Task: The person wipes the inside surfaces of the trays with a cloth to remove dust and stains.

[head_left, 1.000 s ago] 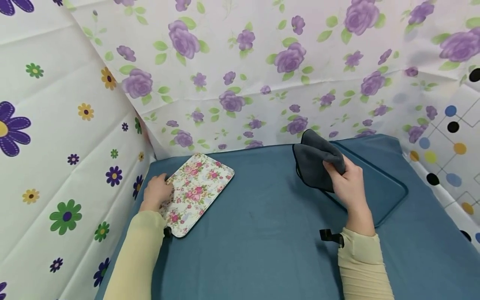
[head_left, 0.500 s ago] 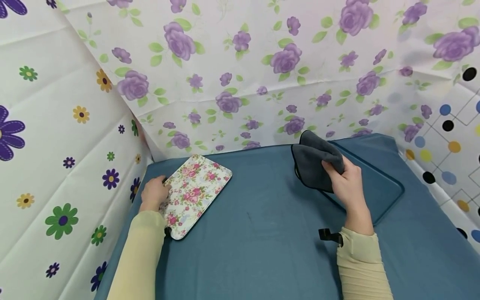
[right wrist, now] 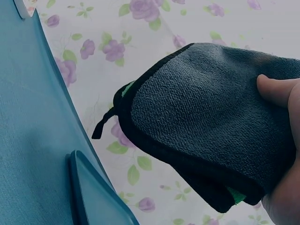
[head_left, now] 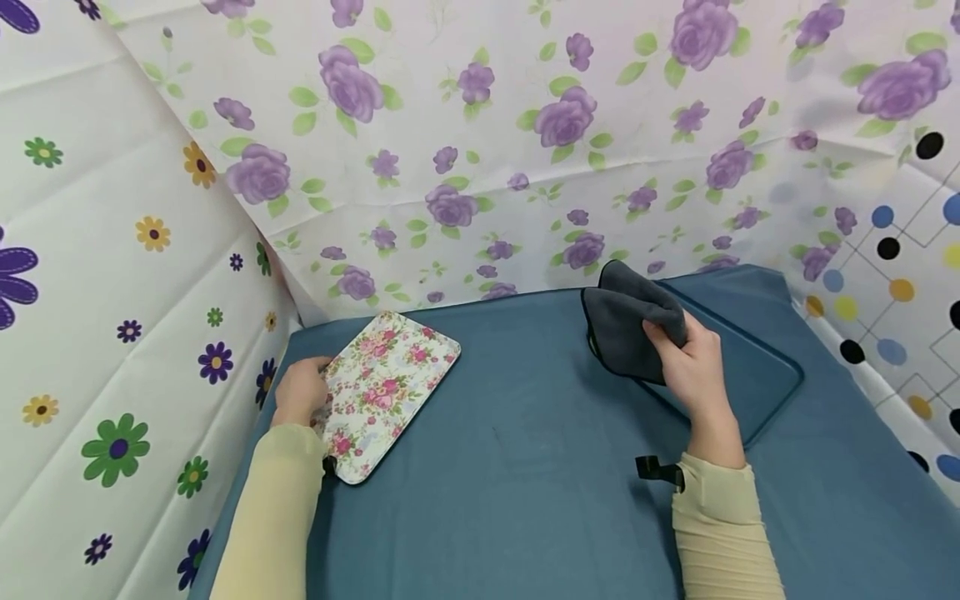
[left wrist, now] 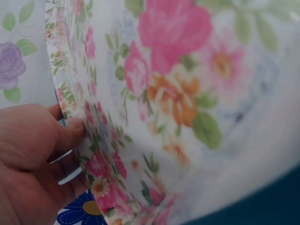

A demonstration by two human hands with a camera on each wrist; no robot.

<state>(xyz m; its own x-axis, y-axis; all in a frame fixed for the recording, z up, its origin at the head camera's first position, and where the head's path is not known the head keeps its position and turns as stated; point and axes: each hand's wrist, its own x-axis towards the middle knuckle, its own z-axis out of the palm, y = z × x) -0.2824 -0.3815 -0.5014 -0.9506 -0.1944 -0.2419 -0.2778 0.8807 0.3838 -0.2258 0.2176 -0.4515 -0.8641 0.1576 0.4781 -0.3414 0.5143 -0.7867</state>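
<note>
Kept the dark-grey, black-edged plush cloth gripped in the right hand, raised near the smooth blue rectangular tray — scarcely shifted, apparently pausing. Pinched the white, pink-floral rectangular board with the left hand, left of that tray.

Left hand pinching between thumb and fingers, right hand gripping, left forearm and right forearm extended forward, well apart

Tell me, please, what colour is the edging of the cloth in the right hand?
The edging is black, seen best in the right wrist view.
</note>
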